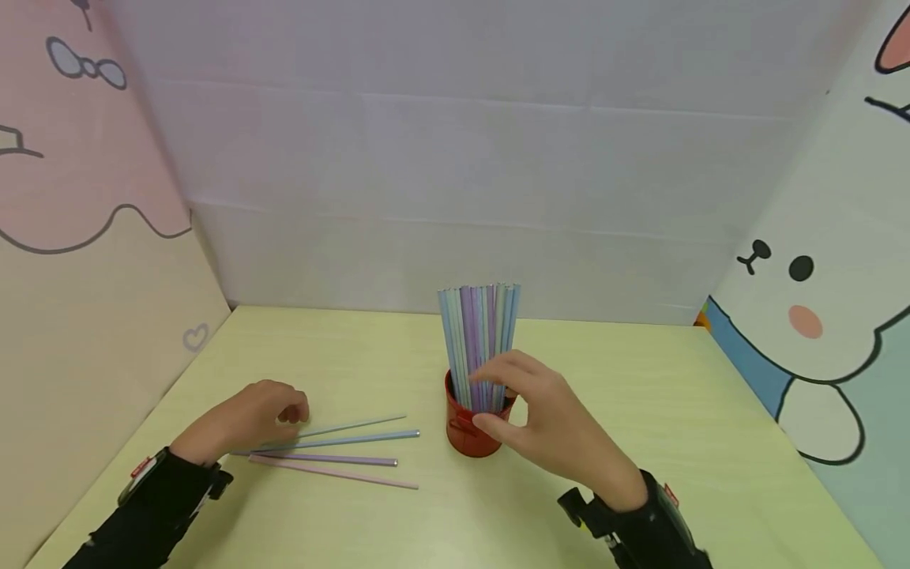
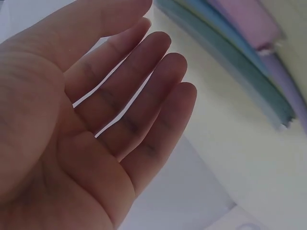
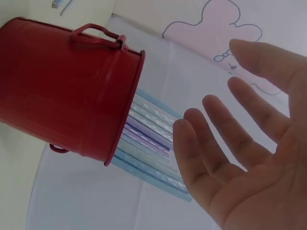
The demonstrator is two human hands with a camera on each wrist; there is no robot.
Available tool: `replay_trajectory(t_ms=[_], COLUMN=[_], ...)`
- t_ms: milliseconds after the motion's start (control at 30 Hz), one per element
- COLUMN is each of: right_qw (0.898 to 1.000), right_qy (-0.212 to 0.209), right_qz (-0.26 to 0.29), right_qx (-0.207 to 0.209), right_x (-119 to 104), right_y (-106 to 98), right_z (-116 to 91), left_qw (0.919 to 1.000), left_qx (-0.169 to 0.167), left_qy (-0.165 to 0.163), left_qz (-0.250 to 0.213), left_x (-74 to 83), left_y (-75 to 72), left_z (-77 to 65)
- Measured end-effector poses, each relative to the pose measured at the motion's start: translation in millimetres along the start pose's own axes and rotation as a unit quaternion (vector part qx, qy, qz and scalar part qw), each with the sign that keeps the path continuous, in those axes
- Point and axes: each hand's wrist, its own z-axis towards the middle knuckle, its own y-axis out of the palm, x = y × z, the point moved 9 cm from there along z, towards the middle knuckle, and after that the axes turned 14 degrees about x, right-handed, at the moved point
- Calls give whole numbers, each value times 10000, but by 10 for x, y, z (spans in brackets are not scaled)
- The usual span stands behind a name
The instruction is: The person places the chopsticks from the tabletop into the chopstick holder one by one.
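A small red bucket (image 1: 468, 441) with side handles (image 3: 98, 36) stands upright on the table, packed with blue, green and purple straws (image 1: 478, 328). My right hand (image 1: 543, 419) is at the bucket's right side, thumb and fingers spread apart, nothing in its grasp. In the right wrist view its fingertips (image 3: 184, 129) overlap the straw tops. Several loose straws, among them a blue one (image 1: 355, 439), a purple one (image 1: 341, 459) and a pink one (image 1: 355, 476), lie fanned out left of the bucket. Over their left ends hovers my left hand (image 1: 259, 415), its palm bare and fingers loosely bent.
The pale yellow table (image 1: 604, 474) meets a white back panel (image 1: 462, 158). Side panels with cartoon drawings stand at left (image 1: 92, 316) and right (image 1: 817, 237). Each wrist wears a black band with a device on it.
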Motion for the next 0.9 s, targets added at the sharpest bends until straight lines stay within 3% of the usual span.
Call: replay_trajectory(t_ms=[400,600,733,900], right_qw=[9962,9956,9961,9965], right_qy=[-608,-603,-507,-453], right_qz=[167,-11,-64,-216], right_qx=[-599,-716,-720,-673], right_x=[-229,-211,-198,-197], right_y=[302,346,346,339], right_z=[-121,-142,-142,-138], left_qw=[9996,9999,9993,9986], left_qx=[-64,101,176,100], left_qy=[-238,77,318,520], left_qz=[-113,-41,75,76], left_x=[-82,-53,60,351], left_y=[31,-26,-118,-214], left_z=[-79,-48,-20,-3])
